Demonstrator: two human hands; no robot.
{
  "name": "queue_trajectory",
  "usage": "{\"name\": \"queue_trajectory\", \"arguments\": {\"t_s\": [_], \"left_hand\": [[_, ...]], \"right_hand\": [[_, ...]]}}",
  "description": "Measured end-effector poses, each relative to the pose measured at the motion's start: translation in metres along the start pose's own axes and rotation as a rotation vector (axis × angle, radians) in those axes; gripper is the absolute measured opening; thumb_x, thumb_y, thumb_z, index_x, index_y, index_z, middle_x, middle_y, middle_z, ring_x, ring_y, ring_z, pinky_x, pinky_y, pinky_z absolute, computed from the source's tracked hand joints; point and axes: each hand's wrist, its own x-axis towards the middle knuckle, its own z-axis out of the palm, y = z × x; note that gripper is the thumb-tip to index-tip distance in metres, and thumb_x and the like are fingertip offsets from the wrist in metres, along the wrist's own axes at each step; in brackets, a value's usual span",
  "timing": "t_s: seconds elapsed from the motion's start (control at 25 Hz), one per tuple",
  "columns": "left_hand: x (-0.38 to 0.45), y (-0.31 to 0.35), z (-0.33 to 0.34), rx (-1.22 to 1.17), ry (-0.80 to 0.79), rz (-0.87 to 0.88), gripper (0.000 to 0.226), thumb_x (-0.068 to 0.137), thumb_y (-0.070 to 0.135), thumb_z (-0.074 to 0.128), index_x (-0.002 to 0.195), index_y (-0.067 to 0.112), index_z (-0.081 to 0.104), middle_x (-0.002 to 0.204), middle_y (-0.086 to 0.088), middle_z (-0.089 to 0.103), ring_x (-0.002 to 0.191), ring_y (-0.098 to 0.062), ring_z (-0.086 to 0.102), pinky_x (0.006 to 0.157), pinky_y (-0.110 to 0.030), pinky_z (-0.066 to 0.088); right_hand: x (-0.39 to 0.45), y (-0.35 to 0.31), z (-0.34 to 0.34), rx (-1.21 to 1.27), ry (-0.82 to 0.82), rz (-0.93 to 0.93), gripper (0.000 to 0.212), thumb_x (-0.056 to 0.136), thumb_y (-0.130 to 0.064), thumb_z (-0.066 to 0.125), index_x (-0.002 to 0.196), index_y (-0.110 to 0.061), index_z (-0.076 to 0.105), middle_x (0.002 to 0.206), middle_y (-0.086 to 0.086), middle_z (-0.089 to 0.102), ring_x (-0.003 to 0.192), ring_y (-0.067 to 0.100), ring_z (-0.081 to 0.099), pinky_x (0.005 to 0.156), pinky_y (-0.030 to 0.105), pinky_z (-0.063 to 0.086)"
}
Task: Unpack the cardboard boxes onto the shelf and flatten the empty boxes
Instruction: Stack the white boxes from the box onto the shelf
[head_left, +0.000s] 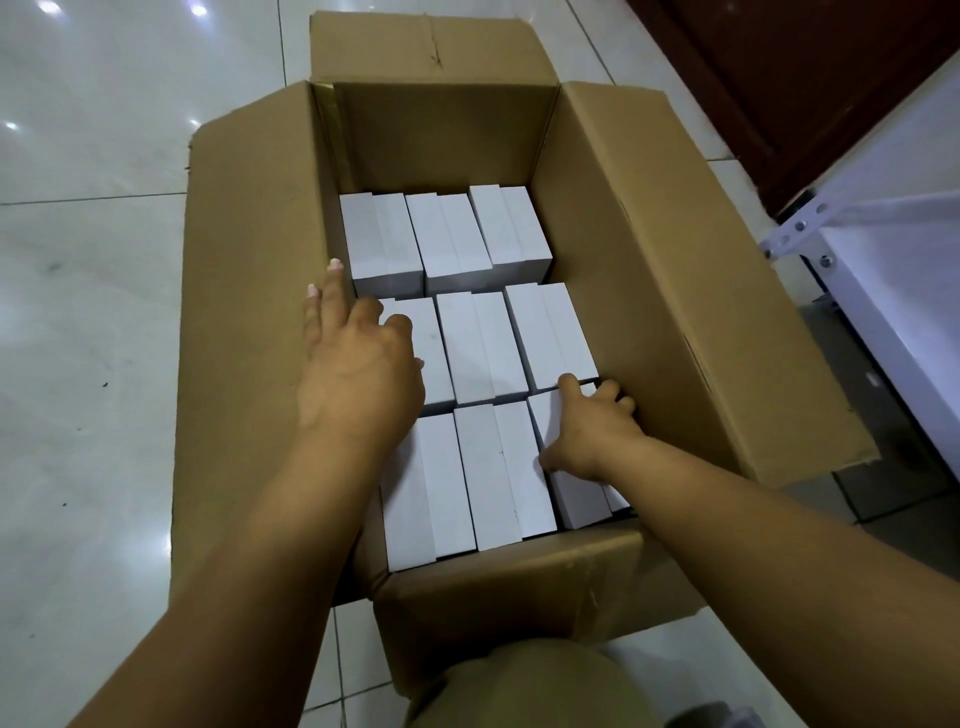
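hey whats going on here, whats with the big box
A person is unpacking an open cardboard box that stands on the tiled floor, still packed with rows of small white boxes. The right hand grips a white box at the near right corner, while the left hand rests on the boxes along the left side. A white shelf stands to the right.

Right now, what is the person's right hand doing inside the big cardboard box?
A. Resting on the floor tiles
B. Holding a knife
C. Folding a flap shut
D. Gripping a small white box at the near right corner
D: the right hand has its fingers curled over the end of a small white box in the cardboard box's near right corner.
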Motion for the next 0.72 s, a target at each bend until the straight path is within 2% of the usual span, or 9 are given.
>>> {"name": "queue_trajectory", "arguments": {"t_s": [0.08,0.2,0.32,0.4,0.44,0.52,0.6,0.68,0.72], "left_hand": [[-0.001,0.001,-0.001,0.017,-0.013,0.011,0.033,0.094,0.031,0.054,0.119,0.011,0.062,0.129,-0.010,0.054,0.142,-0.030,0.020,0.117,-0.044,-0.005],[-0.003,0.004,-0.004,0.027,-0.047,0.022,0.030,0.096,0.032,0.048,0.118,0.015,0.060,0.117,-0.004,0.058,0.120,-0.024,0.047,0.116,-0.044,-0.008],[-0.007,0.006,-0.009,0.029,-0.072,0.041,0.031,0.097,0.036,0.045,0.119,0.018,0.058,0.115,-0.002,0.060,0.110,-0.022,0.054,0.116,-0.043,-0.010],[-0.012,0.008,-0.013,-0.027,-0.077,0.038,0.031,0.096,0.039,0.047,0.117,0.020,0.059,0.116,0.000,0.060,0.109,-0.021,0.056,0.116,-0.041,-0.008],[-0.014,0.012,-0.016,-0.082,-0.079,0.042,0.031,0.096,0.040,0.048,0.117,0.021,0.060,0.117,0.000,0.060,0.109,-0.021,0.056,0.117,-0.039,-0.003],[-0.021,0.021,-0.019,-0.254,-0.094,0.033,0.032,0.095,0.040,0.051,0.119,0.021,0.061,0.121,0.000,0.060,0.109,-0.021,0.057,0.113,-0.036,0.019],[-0.027,0.033,-0.023,-0.429,-0.112,0.012,0.032,0.094,0.041,0.053,0.118,0.022,0.062,0.121,0.001,0.061,0.105,-0.021,0.058,0.097,-0.034,0.040],[-0.030,0.043,-0.026,-0.528,-0.141,0.005,0.031,0.094,0.042,0.054,0.117,0.023,0.063,0.119,0.002,0.063,0.103,-0.018,0.060,0.083,-0.030,0.046],[-0.030,0.048,-0.029,-0.558,-0.159,0.009,0.032,0.094,0.043,0.054,0.117,0.023,0.063,0.119,0.002,0.064,0.104,-0.018,0.060,0.082,-0.030,0.047]], "right_hand": [[-0.008,-0.001,-0.004,0.009,0.054,-0.021,0.081,0.077,-0.038,0.072,0.141,-0.028,0.023,0.139,0.019,0.021,0.121,0.038,0.029,0.070,0.034,0.041],[-0.026,0.000,-0.015,0.023,0.145,-0.043,0.078,0.078,-0.043,0.067,0.142,-0.031,0.024,0.135,0.017,0.024,0.120,0.038,0.029,0.069,0.033,0.038],[-0.050,0.001,-0.029,-0.004,0.247,-0.069,0.079,0.077,-0.050,0.064,0.142,-0.032,0.024,0.132,0.014,0.027,0.117,0.034,0.031,0.071,0.033,0.039],[-0.065,0.001,-0.043,0.000,0.311,-0.096,0.079,0.076,-0.054,0.063,0.142,-0.034,0.025,0.132,0.013,0.028,0.119,0.033,0.031,0.078,0.035,0.041],[-0.073,0.002,-0.051,0.020,0.337,-0.108,0.079,0.075,-0.054,0.063,0.143,-0.035,0.026,0.133,0.013,0.029,0.121,0.033,0.030,0.082,0.037,0.040],[-0.087,0.006,-0.068,0.104,0.371,-0.117,0.080,0.073,-0.052,0.063,0.143,-0.037,0.027,0.135,0.012,0.030,0.124,0.032,0.029,0.084,0.037,0.038],[-0.099,0.013,-0.082,0.203,0.410,-0.112,0.082,0.071,-0.049,0.067,0.142,-0.039,0.028,0.135,0.010,0.032,0.125,0.031,0.030,0.081,0.036,0.036],[-0.110,0.020,-0.094,0.286,0.452,-0.115,0.082,0.069,-0.046,0.072,0.138,-0.039,0.028,0.133,0.007,0.033,0.123,0.030,0.033,0.082,0.037,0.038],[-0.115,0.023,-0.100,0.326,0.480,-0.113,0.082,0.068,-0.045,0.074,0.135,-0.038,0.027,0.131,0.005,0.033,0.121,0.029,0.035,0.084,0.037,0.040]]}}
